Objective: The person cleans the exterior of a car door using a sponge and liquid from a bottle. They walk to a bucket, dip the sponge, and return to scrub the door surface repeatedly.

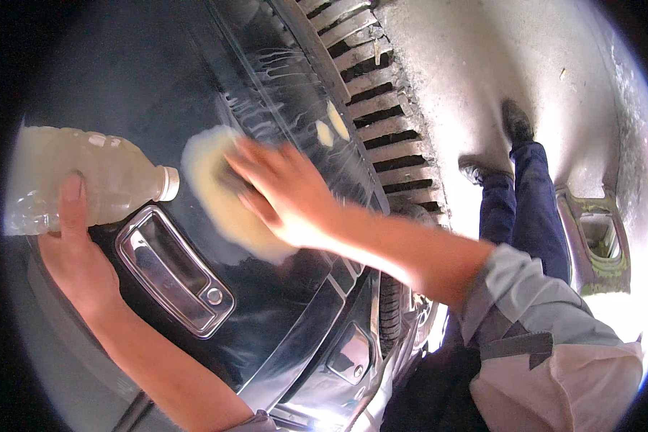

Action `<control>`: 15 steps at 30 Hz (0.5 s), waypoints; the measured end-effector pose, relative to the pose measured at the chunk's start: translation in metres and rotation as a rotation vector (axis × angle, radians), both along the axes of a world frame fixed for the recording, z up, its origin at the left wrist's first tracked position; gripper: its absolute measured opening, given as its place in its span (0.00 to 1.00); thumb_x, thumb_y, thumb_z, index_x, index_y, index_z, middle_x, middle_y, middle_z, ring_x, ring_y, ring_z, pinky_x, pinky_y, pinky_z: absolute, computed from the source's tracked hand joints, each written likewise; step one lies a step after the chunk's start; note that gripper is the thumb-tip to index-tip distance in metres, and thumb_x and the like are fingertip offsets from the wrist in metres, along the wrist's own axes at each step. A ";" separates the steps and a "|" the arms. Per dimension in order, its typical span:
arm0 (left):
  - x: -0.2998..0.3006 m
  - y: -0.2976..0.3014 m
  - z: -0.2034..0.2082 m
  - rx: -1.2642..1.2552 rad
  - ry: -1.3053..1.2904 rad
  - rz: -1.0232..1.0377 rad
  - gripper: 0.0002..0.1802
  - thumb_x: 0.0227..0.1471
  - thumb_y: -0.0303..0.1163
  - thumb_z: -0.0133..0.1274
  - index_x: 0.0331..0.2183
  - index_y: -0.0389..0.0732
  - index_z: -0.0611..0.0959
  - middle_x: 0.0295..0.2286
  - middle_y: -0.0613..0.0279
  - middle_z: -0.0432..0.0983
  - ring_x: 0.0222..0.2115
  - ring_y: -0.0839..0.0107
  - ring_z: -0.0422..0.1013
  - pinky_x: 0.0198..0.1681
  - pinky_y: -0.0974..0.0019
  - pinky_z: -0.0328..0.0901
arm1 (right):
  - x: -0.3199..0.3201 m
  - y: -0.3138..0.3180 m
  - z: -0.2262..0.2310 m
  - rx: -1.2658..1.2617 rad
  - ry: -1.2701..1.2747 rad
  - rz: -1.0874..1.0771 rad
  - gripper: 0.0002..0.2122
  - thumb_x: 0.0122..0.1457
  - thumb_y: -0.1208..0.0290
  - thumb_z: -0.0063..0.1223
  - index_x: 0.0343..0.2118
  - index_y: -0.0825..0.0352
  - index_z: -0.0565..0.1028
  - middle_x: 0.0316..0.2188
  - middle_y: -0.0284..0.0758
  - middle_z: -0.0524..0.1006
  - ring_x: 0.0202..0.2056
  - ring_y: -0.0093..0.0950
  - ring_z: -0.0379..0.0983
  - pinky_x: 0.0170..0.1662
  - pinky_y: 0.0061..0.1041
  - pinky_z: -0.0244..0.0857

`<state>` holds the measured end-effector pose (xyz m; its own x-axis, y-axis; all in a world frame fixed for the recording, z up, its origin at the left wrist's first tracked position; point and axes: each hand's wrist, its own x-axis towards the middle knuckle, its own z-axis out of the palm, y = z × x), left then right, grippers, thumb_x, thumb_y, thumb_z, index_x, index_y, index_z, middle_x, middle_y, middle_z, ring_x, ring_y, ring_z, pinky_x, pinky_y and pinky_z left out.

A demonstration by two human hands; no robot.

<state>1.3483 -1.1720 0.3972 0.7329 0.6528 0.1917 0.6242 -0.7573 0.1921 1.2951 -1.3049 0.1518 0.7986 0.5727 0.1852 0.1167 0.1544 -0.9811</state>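
Observation:
My left hand grips a clear plastic bottle of cloudy liquid, thumb across its side. The bottle lies sideways, its white cap pointing right, above a chrome door handle. My right hand, smeared by motion, bends over a pale yellow filler patch on the dark car panel. Beneath its fingers shows a dark grey piece that looks like sandpaper, mostly hidden. Whitish wet streaks run down the panel beyond the patch.
Two small yellow spots mark the panel nearer its edge. A slatted floor grate runs beside the car. Two legs in dark blue trousers stand on the pale floor. A worn greenish metal frame is at right.

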 end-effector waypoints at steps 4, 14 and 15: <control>-0.002 0.004 0.001 0.059 0.021 0.008 0.33 0.56 0.45 0.62 0.52 0.26 0.77 0.48 0.49 0.76 0.49 0.62 0.72 0.56 0.61 0.63 | 0.048 0.046 -0.007 0.005 0.018 -0.094 0.27 0.58 0.68 0.60 0.60 0.67 0.67 0.59 0.48 0.68 0.53 0.46 0.70 0.57 0.45 0.64; 0.007 -0.001 0.000 0.029 -0.052 -0.109 0.30 0.55 0.45 0.63 0.48 0.27 0.80 0.44 0.51 0.79 0.45 0.64 0.74 0.53 0.63 0.65 | 0.038 0.038 0.021 0.055 0.032 -0.146 0.26 0.57 0.70 0.57 0.60 0.58 0.67 0.59 0.44 0.68 0.48 0.49 0.72 0.47 0.48 0.69; 0.006 0.002 0.000 0.046 -0.053 -0.116 0.30 0.54 0.44 0.63 0.48 0.28 0.80 0.44 0.51 0.78 0.45 0.63 0.74 0.53 0.63 0.65 | 0.056 0.053 0.019 0.019 0.033 -0.151 0.26 0.57 0.72 0.56 0.60 0.60 0.67 0.60 0.44 0.68 0.47 0.48 0.72 0.46 0.48 0.69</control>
